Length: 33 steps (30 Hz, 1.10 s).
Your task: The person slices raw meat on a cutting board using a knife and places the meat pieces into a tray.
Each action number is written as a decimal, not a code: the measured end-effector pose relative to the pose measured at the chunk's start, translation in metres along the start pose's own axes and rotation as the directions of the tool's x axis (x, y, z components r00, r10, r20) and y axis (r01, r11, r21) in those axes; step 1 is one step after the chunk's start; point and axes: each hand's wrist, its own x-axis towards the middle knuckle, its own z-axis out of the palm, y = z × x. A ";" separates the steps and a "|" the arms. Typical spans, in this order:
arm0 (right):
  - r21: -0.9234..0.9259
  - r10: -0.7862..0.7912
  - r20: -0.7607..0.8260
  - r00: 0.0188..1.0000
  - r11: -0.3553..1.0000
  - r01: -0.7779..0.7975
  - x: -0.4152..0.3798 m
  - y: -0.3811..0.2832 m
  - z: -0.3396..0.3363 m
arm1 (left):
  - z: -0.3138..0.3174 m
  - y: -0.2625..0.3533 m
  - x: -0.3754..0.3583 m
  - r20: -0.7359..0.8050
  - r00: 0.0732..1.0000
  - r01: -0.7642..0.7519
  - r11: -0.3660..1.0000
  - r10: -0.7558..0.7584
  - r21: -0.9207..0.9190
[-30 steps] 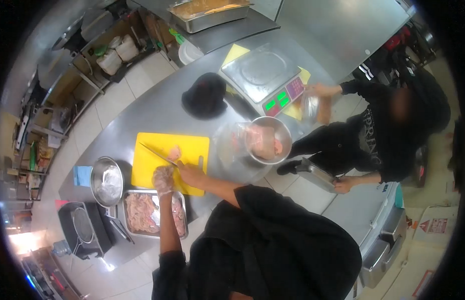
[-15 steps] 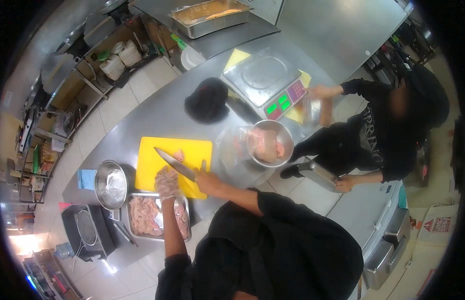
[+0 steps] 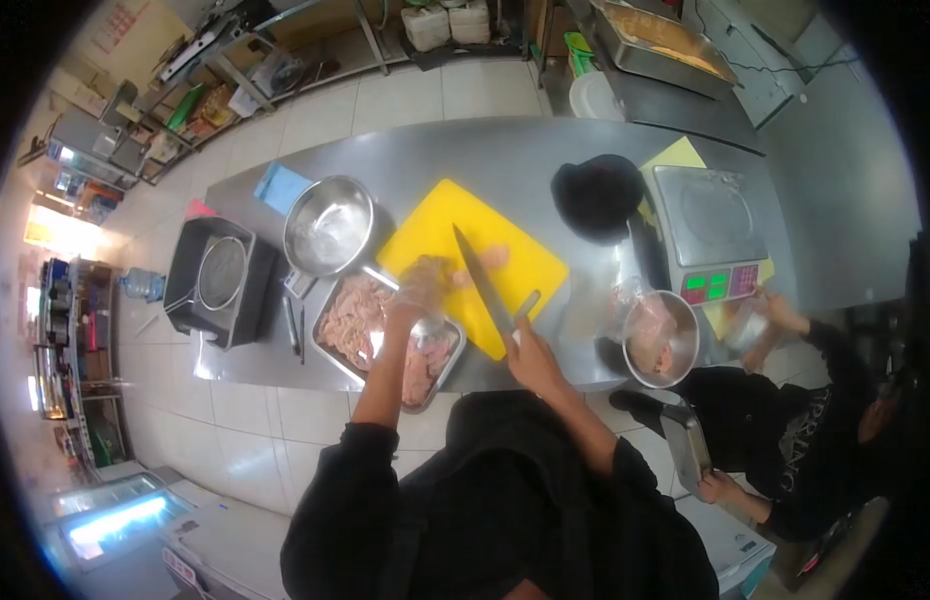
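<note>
My right hand [image 3: 531, 358] grips a kitchen knife [image 3: 482, 276] by its handle, the long blade lying across the yellow cutting board [image 3: 530, 255] and pointing away from me. My left hand [image 3: 422, 287] wears a clear plastic glove and is at the board's left side, its blurred fingertips close to the blade. Small pieces of pale pink raw meat [image 3: 495, 256] lie on the board beside the blade. Below my left hand, a metal tray [image 3: 417, 407] full of raw meat strips [image 3: 352, 318] stands against the board's near corner.
A metal bowl [image 3: 328, 225] and a grey tub [image 3: 247, 300] with a strainer stand left. Rightward are a black cloth-like item [image 3: 597, 197], a digital scale [image 3: 707, 215] and a bowl of bagged meat [image 3: 658, 340]. A co-worker [image 3: 785, 420] holds a metal pan [image 3: 685, 447] beside the scale.
My view has turned, so the table now lies straight across it. The knife stays in my right hand over the board. My left hand remains by the board and the tray.
</note>
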 end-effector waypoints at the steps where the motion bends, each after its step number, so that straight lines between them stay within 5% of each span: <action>1: -0.007 0.001 0.006 1.000 1.000 -0.001 -0.001 0.002 0.005 | 0.010 -0.006 0.000 0.000 1.000 0.006 1.000 -0.006 -0.007; 7: -0.113 -0.056 -0.081 0.995 0.992 0.047 0.005 0.017 0.028 | 0.077 -0.049 0.008 -0.106 0.993 -0.061 0.997 0.056 -0.045; 9: -0.143 -0.076 -0.090 0.993 0.988 0.063 0.004 0.012 0.021 | 0.095 -0.072 0.011 -0.344 0.862 -0.294 0.920 0.373 0.259; 10: -0.143 -0.076 -0.094 0.993 0.988 0.062 0.004 0.009 0.019 | 0.097 -0.076 0.013 -0.344 0.860 -0.298 0.918 0.377 0.260; 15: -0.087 -0.059 -0.113 0.992 0.995 0.049 -0.002 0.008 0.021 | 0.071 -0.063 0.001 -0.282 0.956 0.018 0.941 0.083 0.337; 19: -0.115 -0.067 -0.075 0.995 0.992 0.058 -0.001 0.011 0.024 | 0.105 -0.072 0.011 -0.311 0.931 -0.059 0.922 0.189 0.384; 22: -0.142 -0.034 -0.064 0.997 0.990 0.025 0.002 0.007 0.018 | 0.063 -0.011 0.000 -0.265 0.959 -0.079 0.992 0.102 0.093; 26: -0.141 -0.022 -0.131 0.991 0.990 0.003 0.003 0.009 0.008 | 0.125 -0.061 0.014 -0.298 0.952 0.028 0.954 0.065 0.299; 28: -0.132 -0.007 -0.137 0.991 0.991 -0.011 0.004 0.013 0.006 | 0.072 -0.027 0.004 -0.150 0.987 -0.041 0.994 0.055 0.097; 31: -0.058 -0.006 -0.137 0.991 0.998 -0.002 0.001 0.022 0.010 | 0.058 -0.033 0.011 0.058 0.996 -0.075 0.996 0.072 0.053; 33: 0.065 -0.025 -0.257 0.966 0.997 0.043 0.001 0.030 0.014 | 0.065 -0.030 0.027 -0.050 0.995 -0.090 0.994 0.087 -0.062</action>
